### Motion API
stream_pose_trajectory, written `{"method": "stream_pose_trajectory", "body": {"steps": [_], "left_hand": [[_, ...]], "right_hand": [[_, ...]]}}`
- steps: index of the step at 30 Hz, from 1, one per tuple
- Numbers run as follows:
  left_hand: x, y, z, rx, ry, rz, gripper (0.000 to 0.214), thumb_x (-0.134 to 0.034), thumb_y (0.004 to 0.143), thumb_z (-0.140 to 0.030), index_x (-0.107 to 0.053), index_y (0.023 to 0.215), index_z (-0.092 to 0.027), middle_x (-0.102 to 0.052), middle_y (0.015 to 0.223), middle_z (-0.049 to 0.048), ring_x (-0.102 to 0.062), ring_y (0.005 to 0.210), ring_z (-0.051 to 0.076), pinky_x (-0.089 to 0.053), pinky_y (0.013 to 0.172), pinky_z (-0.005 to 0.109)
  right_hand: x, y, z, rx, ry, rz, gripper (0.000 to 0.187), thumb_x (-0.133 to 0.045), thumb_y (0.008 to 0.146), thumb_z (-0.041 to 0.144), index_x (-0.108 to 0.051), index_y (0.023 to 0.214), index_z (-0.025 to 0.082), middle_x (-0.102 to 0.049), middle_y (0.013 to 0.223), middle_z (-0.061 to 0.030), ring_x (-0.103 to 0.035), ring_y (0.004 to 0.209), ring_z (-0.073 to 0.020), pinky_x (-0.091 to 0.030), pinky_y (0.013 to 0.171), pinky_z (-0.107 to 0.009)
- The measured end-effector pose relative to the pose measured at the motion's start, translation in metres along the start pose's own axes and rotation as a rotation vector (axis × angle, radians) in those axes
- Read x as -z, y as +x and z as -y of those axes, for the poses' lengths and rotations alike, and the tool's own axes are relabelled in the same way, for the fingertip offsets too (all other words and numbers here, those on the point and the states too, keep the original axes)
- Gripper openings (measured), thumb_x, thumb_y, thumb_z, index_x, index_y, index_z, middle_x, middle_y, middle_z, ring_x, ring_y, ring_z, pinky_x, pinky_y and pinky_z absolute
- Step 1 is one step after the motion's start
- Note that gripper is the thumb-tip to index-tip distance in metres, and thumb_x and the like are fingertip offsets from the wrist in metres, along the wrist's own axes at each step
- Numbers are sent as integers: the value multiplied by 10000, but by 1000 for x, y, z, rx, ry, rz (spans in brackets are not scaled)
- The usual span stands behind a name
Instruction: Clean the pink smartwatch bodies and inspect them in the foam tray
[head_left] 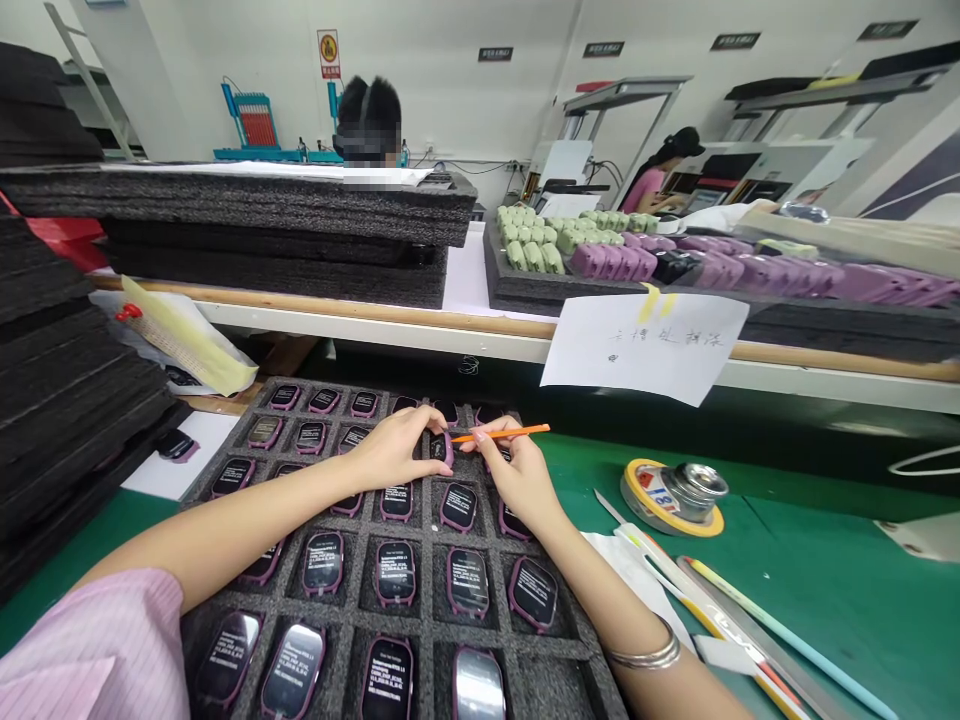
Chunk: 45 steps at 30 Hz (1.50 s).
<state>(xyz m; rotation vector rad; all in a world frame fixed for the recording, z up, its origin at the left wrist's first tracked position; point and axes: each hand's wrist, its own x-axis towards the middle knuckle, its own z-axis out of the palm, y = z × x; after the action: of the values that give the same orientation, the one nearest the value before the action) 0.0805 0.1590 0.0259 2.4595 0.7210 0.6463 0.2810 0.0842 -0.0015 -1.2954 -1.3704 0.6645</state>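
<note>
A smartwatch (439,450) with a purple case is pinched between the thumb and fingers of my left hand (397,445), above the far part of a black foam tray (430,575). My right hand (517,475) grips a thin orange pen-like stick (529,430), its pointed end at the right edge of that watch. Whether the tip touches the case I cannot tell. Several more purple-cased smartwatches (395,573) lie in the tray's compartments, many with lit screens of white text. My forearms hide some of them.
At the right lie a round tin on a yellow tape roll (671,497), a white brush-like tool (720,650) and a pale blue stick (795,640). Stacked black foam (67,400) rises at the left. A shelf ahead holds green and purple cases (615,262). Two people sit beyond.
</note>
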Motion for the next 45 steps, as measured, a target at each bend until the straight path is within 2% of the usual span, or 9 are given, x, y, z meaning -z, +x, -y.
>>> {"method": "stream_pose_trajectory", "body": {"steps": [20, 23, 25, 27, 30, 33, 35, 38, 45], "left_hand": [[5, 7, -5, 44, 40, 53, 486, -833, 737, -423, -561, 1087, -224, -680, 1100, 61, -653, 1067, 260, -502, 954, 424], [10, 18, -7, 50, 78, 111, 525, -881, 672, -398, -592, 1072, -220, -708, 1043, 49, -656, 1050, 267, -502, 925, 411], [14, 28, -12, 44, 116, 152, 545, -900, 637, -417, -620, 1059, -218, -721, 990, 41, -658, 1017, 281, -501, 900, 412], [13, 38, -21, 18, 155, 178, 513, -875, 675, -450, -644, 1070, -218, -720, 989, 48, -650, 1010, 290, -494, 900, 424], [-1, 49, -36, -78, 186, 218, 341, -760, 828, -442, -685, 1093, -240, -702, 1054, 66, -627, 1070, 281, -478, 953, 433], [-24, 54, -47, -183, 194, 263, 272, -738, 858, -433, -724, 1081, -277, -659, 1221, 72, -585, 1201, 274, -432, 1060, 437], [-36, 54, -49, -214, 208, 244, 277, -724, 868, -444, -730, 1077, -262, -621, 1302, 94, -537, 1274, 307, -382, 1114, 487], [-40, 52, -44, -219, 209, 185, 302, -678, 900, -449, -721, 1088, -216, -630, 1269, 133, -534, 1254, 336, -380, 1099, 527], [-30, 44, -28, -123, 100, 50, 274, -761, 853, -355, -686, 1072, -208, -726, 1097, 59, -640, 1066, 235, -482, 992, 389]], "right_hand": [[0, -3, 5, 44, -28, 21, 251, -613, 981, 397, -674, 1014, 157, -708, 1003, -44, -683, 891, -169, -573, 848, -389], [2, -3, 2, 30, 45, -64, 252, -620, 978, 389, -670, 1061, 157, -702, 1046, -53, -682, 901, -171, -582, 832, -385], [6, -2, -1, 13, 119, -181, 284, -600, 988, 402, -651, 1123, 158, -693, 1078, -60, -682, 913, -176, -584, 828, -387], [12, 1, -5, -6, 195, -300, 313, -585, 995, 411, -631, 1173, 158, -682, 1099, -65, -680, 924, -181, -584, 826, -390], [19, 4, -11, -48, 294, -387, 320, -592, 992, 406, -621, 1192, 158, -674, 1108, -66, -675, 908, -176, -587, 801, -375], [23, 6, -16, -112, 378, -383, 324, -587, 993, 415, -621, 1190, 159, -674, 1096, -64, -675, 880, -168, -591, 766, -355], [25, 7, -18, -154, 417, -360, 331, -583, 995, 421, -620, 1194, 160, -675, 1094, -65, -676, 873, -167, -593, 756, -351], [27, 9, -21, -199, 437, -329, 339, -591, 992, 414, -612, 1215, 161, -672, 1116, -70, -679, 895, -174, -596, 766, -360], [27, 13, -26, -255, 357, -274, 321, -610, 985, 389, -618, 1204, 155, -673, 1113, -67, -681, 896, -174, -598, 764, -357]]}}
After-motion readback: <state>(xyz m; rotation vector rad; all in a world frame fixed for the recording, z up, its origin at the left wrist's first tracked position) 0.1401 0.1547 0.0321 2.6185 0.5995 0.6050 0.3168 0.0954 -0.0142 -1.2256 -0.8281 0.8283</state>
